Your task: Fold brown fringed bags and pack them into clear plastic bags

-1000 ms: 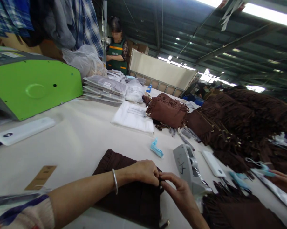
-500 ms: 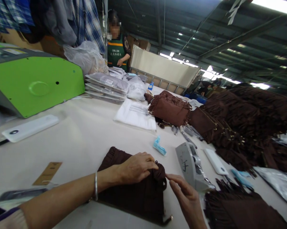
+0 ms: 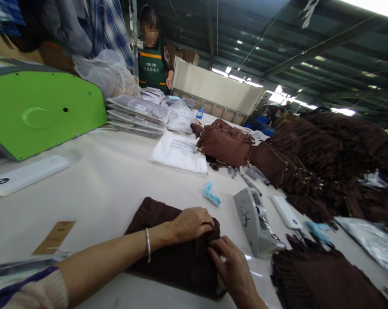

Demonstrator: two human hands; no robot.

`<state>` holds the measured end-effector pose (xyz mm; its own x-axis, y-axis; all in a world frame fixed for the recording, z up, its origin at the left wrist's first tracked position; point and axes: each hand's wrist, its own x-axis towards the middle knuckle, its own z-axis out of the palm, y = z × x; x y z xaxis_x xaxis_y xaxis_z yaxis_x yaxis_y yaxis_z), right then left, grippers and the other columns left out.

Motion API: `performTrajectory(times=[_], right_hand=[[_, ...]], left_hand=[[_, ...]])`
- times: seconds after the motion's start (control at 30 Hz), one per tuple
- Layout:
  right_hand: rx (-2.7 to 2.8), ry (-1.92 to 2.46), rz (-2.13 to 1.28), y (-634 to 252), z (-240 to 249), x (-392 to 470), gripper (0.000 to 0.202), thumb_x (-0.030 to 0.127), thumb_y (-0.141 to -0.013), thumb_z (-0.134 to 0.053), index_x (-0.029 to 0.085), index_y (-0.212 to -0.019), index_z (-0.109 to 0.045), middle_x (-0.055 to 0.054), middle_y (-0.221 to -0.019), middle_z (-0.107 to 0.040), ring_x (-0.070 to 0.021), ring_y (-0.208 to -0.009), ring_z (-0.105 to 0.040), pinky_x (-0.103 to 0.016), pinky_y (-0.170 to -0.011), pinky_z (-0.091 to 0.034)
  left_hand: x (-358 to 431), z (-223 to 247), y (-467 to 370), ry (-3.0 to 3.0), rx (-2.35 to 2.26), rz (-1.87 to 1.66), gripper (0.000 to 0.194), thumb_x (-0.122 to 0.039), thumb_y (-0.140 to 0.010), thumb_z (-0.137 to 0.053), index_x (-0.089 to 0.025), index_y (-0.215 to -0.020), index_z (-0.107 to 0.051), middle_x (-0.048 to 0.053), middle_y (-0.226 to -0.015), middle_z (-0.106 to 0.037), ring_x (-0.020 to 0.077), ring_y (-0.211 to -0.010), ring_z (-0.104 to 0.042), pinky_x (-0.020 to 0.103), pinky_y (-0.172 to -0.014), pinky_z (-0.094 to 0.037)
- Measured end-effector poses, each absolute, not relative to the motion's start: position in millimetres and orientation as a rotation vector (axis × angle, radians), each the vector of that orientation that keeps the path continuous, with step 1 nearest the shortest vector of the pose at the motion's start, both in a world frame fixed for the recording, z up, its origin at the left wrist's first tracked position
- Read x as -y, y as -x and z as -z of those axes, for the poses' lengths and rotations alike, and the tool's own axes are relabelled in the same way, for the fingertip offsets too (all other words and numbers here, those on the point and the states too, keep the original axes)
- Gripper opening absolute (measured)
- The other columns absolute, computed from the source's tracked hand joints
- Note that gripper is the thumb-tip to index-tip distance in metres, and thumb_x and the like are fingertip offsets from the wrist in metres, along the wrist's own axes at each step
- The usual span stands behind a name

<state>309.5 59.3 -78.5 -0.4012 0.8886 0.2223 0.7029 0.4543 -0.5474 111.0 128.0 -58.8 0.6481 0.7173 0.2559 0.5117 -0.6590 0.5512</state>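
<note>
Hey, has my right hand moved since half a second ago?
Yes. Judged against the grey tape dispenser, your right hand has shifted left and lower in view, to the right edge of the dark brown bundle.

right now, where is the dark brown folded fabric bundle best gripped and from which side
Probably the far-left corner of the fabric bundle, from the far side: it lies uncovered, while the left forearm crosses the middle and the left hand and right hand hold its right end.

Part of the brown bundle is covered by the left hand and forearm. The machine is cut off by the left edge, the fringed bag by the bottom. The tag's print cannot be read.
</note>
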Motion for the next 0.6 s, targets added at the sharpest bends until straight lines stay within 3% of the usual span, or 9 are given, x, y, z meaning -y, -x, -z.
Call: performTrajectory(times=[0.17,0.3,0.37,0.5,0.6], right_hand=[[2.112,1.279,-0.475,-300,68,-66,0.015,0.030,-0.094,-0.054,0.023,-0.097,-0.067,-0.002,-0.079,-0.063,-0.0177,-0.068,-0.060,-0.028,-0.063,-0.049],[2.254,1.107,-0.417,-269,57,-57,0.024,0.021,-0.090,-0.057,0.022,-0.113,-0.063,-0.009,-0.105,-0.066,-0.0257,-0.098,-0.061,-0.038,-0.084,-0.053],[2.374,0.902,-0.448,-255,50,-49,0.026,0.018,-0.088,-0.059,0.022,-0.113,-0.063,-0.008,-0.107,-0.066,-0.0263,-0.100,-0.060,-0.040,-0.086,-0.052],[2.302,0.582,-0.538,-264,32,-39,0.023,0.017,-0.089,-0.059,0.022,-0.111,-0.063,-0.005,-0.093,-0.069,-0.0189,-0.083,-0.064,-0.030,-0.074,-0.055],[2.115,0.861,-0.546,-293,19,-47,0.024,0.019,-0.093,-0.055,0.027,-0.114,-0.064,-0.004,-0.103,-0.070,-0.0182,-0.095,-0.066,-0.028,-0.080,-0.056]], left_hand=[[-131,47,-109,-2.064,-0.987,-0.803,0.015,-0.017,-0.089,-0.058,-0.018,-0.095,-0.072,0.000,-0.092,-0.072,0.0142,-0.089,-0.064,0.021,-0.081,-0.047],[-130,47,-110,-2.117,-0.963,-0.794,0.012,-0.018,-0.087,-0.062,-0.020,-0.090,-0.073,-0.001,-0.089,-0.070,0.0145,-0.086,-0.063,0.022,-0.081,-0.046],[-128,50,-110,-2.255,-0.912,-0.759,0.010,-0.018,-0.087,-0.063,-0.021,-0.090,-0.072,-0.001,-0.089,-0.069,0.0143,-0.085,-0.062,0.022,-0.081,-0.046],[-116,56,-106,-2.626,-0.698,-0.629,0.004,-0.021,-0.085,-0.066,-0.020,-0.086,-0.071,0.001,-0.087,-0.068,0.0171,-0.083,-0.060,0.027,-0.078,-0.046],[-99,50,-96,-2.760,-0.591,-0.649,0.015,-0.029,-0.088,-0.064,-0.019,-0.099,-0.067,0.004,-0.099,-0.068,0.0203,-0.088,-0.060,0.032,-0.082,-0.047]])
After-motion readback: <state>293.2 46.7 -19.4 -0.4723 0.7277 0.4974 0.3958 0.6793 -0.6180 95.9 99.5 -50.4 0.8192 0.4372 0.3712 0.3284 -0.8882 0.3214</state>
